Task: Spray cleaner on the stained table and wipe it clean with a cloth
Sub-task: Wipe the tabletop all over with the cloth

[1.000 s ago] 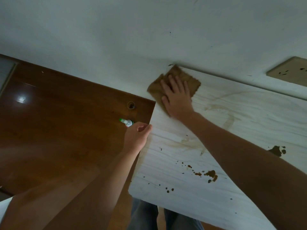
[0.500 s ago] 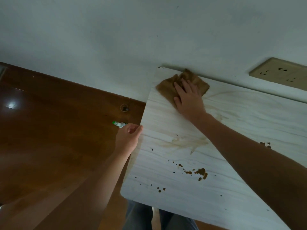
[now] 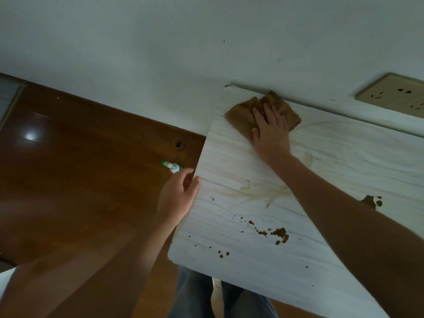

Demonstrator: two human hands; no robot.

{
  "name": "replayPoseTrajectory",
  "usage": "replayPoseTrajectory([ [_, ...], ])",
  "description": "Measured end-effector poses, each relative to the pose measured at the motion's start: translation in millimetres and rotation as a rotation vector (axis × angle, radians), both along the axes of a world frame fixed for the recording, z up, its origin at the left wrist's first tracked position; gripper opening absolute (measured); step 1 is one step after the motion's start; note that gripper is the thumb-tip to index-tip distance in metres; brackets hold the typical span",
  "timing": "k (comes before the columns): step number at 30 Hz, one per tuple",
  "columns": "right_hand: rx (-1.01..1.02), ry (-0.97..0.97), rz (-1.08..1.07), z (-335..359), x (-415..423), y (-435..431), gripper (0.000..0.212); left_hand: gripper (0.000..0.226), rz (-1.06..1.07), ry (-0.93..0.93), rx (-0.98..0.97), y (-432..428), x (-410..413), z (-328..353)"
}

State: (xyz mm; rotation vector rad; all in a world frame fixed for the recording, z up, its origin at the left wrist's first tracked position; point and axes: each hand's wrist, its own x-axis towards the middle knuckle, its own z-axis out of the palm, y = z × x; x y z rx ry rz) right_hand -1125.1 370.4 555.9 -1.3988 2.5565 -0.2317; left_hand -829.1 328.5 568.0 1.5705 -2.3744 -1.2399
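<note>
Head camera: a person's bare right grip (image 3: 270,131) lies flat on a brown cloth (image 3: 241,113), fingers straight and spread, palm pressing it onto the white wood-grain worktop (image 3: 344,157). The cloth sits under and just beyond the fingertips, crumpled, at the worktop's far corner where it meets the pale wall (image 3: 160,53).

The left grip (image 3: 177,196) is curled on the worktop's side edge, thumb on top. It appears to hold the edge and steady the top.

Between the right grip and the camera, a faint tan smear (image 3: 259,191) crosses the surface. Nearer the person lie thick brown spots (image 3: 278,234). Another blot (image 3: 369,200) shows beyond the right forearm.

A green-and-white spray bottle (image 3: 172,166) stands on the dark wooden floor (image 3: 80,168), just past the left grip's fingers.

The cloth looks soft, light and limp, likely to bunch if pushed from one edge. A flat palm across its middle, as here, should keep it spread. The bottle looks small and light, and is best taken round its body below the nozzle. The worktop looks smooth and may be slick where sprayed.

No brand or lettering can be read on the bottle. A beige socket plate (image 3: 394,95) on the wall carries no legible marks.
</note>
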Motion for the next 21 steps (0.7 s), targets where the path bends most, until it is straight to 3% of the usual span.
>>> replayPoseTrajectory([
  [3, -0.006, -0.021, 0.024, 2, 37, 5, 0.055, 0.056, -0.093, -0.024, -0.107, 13, 11, 12],
  [7, 0.022, -0.023, 0.365, 2, 76, 45, 0.057, 0.065, -0.281, -0.091, -0.252, 42, 39, 19],
  [11, 0.031, -0.024, 0.596, 0, 65, 68, 0.057, 0.067, -0.36, -0.185, -0.363, 79, 70, 16],
  [18, -0.01, -0.068, 0.295, 6, 106, 63, 0.055, 0.054, -0.481, -0.147, -0.497, 135, 85, 15],
  [21, -0.004, -0.093, 0.434, 5, 127, 71, 0.054, 0.052, -0.521, -0.157, -0.507, 156, 85, 13],
])
